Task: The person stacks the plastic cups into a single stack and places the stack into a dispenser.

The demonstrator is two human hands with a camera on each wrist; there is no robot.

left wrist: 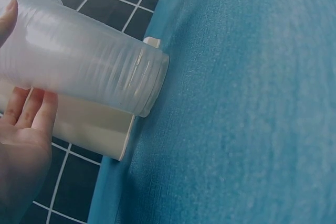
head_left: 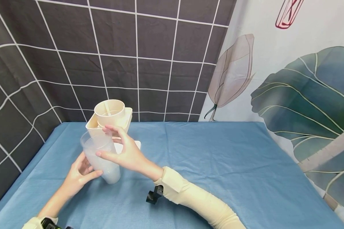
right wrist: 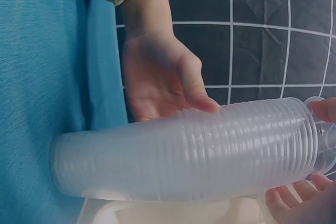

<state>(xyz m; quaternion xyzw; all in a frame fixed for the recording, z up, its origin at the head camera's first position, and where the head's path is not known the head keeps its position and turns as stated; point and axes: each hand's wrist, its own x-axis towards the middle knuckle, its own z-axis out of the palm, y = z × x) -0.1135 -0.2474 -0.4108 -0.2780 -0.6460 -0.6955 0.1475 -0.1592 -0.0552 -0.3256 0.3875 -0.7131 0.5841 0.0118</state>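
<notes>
A tall stack of nested clear plastic cups (head_left: 106, 168) leans between both hands, its base low over the blue cloth. My left hand (head_left: 79, 171) holds the side of the stack, with its thumb on the near side and fingers (left wrist: 46, 109) along the opposite side. At the upper end my right hand (head_left: 126, 151) grips the top cup (head_left: 93, 140), thumb on one side and fingers on the other. This top cup sticks out partway beyond the rims of the stack (right wrist: 231, 145).
Just behind the cups stands a cream container (head_left: 129, 117) with a round, open cream cup (head_left: 110, 109) on top. A flat white piece (head_left: 138, 144) shows beside the right hand. The blue cloth (head_left: 206, 159) covers the table, backed by a dark grid curtain (head_left: 157, 73).
</notes>
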